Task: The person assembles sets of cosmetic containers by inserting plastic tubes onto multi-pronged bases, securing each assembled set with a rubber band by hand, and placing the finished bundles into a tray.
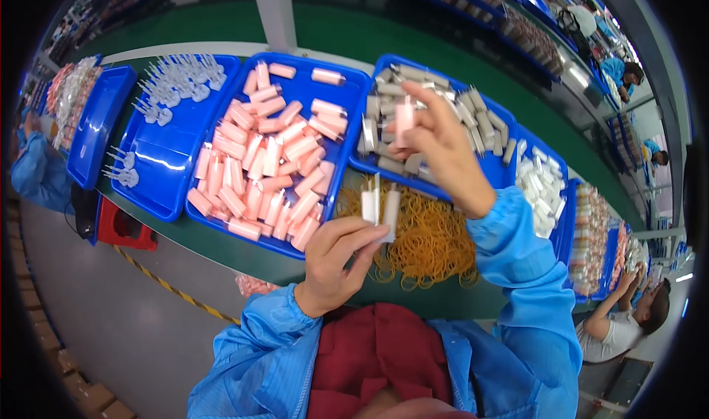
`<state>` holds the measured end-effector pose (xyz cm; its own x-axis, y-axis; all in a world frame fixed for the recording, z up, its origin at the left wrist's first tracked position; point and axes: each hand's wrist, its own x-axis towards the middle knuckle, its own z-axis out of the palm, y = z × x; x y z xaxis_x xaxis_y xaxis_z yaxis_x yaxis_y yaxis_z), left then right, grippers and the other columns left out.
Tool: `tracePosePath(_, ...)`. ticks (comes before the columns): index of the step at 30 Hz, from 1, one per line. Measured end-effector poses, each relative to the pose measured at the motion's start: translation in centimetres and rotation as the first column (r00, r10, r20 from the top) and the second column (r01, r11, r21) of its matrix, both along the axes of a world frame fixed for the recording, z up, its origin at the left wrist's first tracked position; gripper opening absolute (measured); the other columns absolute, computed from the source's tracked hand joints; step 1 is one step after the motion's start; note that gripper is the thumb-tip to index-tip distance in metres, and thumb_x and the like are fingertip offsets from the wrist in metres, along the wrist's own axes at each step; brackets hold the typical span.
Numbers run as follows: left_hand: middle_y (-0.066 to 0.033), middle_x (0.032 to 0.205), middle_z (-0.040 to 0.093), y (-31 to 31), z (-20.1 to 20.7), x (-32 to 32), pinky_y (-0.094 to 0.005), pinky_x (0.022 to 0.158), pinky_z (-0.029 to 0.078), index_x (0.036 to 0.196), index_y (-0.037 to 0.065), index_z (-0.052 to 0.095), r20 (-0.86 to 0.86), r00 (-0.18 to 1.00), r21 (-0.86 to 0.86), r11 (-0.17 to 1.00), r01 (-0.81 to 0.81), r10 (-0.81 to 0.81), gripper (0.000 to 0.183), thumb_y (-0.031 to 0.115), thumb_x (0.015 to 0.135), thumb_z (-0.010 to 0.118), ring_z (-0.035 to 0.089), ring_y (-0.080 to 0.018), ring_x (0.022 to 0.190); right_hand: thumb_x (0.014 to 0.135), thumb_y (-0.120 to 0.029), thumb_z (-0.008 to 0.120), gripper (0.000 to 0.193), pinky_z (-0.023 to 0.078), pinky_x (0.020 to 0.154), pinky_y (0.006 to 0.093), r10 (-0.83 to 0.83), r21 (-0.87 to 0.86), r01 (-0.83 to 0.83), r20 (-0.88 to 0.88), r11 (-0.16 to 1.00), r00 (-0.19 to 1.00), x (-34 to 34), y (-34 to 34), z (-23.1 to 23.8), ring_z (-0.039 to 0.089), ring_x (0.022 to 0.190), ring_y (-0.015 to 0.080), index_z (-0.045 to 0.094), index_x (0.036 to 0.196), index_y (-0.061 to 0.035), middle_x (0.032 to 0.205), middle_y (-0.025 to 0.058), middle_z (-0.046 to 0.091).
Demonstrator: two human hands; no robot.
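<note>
My left hand (336, 260) is closed, pinching the lower ends of a white oblong block (371, 201) and a grey oblong block (392, 214) side by side, both upright. My right hand (447, 149) is raised over the blue tray (450, 194) of grey blocks, with a pink oblong block (405, 122) between thumb and fingers. Beneath and beside the left hand's blocks lies a heap of yellow-brown rubber bands (432, 245). Left of them, many pink blocks (269, 157) fill another blue tray (357, 87).
Farther left, a blue tray (159, 179) holds white pronged pieces (177, 79). A tray of small white blocks (539, 186) stands right of my right arm. A red stool (122, 227) is at lower left. Co-workers sit at both sides, one in a white shirt (605, 338).
</note>
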<state>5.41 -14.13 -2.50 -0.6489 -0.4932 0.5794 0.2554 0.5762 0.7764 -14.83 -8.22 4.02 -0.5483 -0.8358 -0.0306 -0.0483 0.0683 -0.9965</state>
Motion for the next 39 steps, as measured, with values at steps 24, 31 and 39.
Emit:
tracePosePath(24, -0.0024, 0.099, 0.063, 6.6, 3.1, -4.9, -0.0323, 0.064, 0.037, 0.107, 0.011, 0.068, 0.24, 0.879, -0.339, 0.813, 0.473, -0.411, 0.038, -0.001, 0.071, 0.071, 0.058, -0.0187, 0.076, 0.095, -0.009, 0.058, 0.033, 0.05, 0.088, 0.0306, -0.31, -0.145, 0.351, 0.245, 0.925, 0.919, 2.8, 17.0, -3.2, 0.061, 0.101, 0.0162, 0.051, 0.125, 0.0031, 0.128, 0.0156, 0.056)
tracePosePath(31, -0.0104, 0.115, 0.06, 6.7, 0.6, -5.6, -0.0345, 0.073, 0.046, 0.124, 0.009, 0.057, 0.091, 0.973, -0.515, 0.826, 0.228, -0.211, 0.061, 0.006, 0.067, 0.081, 0.062, -0.0262, 0.093, 0.088, 0.001, 0.066, 0.036, 0.051, 0.083, 0.0266, -0.393, -0.336, 0.31, -0.217, 0.89, 0.893, 4.9, 17.8, -5.5, 0.065, 0.095, 0.017, 0.057, 0.123, 0.0019, 0.12, 0.0112, 0.055)
tracePosePath(39, -0.0076, 0.107, 0.059, 8.8, 2.5, -6.9, -0.0267, 0.083, 0.05, 0.126, 0.0, 0.049, -0.048, 0.469, 0.962, 0.086, 0.259, -0.882, 0.048, 0.019, 0.088, 0.07, 0.059, -0.0136, 0.099, 0.087, -0.006, 0.066, 0.043, 0.046, 0.095, 0.0393, -0.148, -0.238, -0.044, -0.727, 0.97, 0.671, 3.9, 19.4, -4.3, 0.06, 0.107, 0.031, 0.054, 0.127, -0.0002, 0.137, 0.018, 0.048)
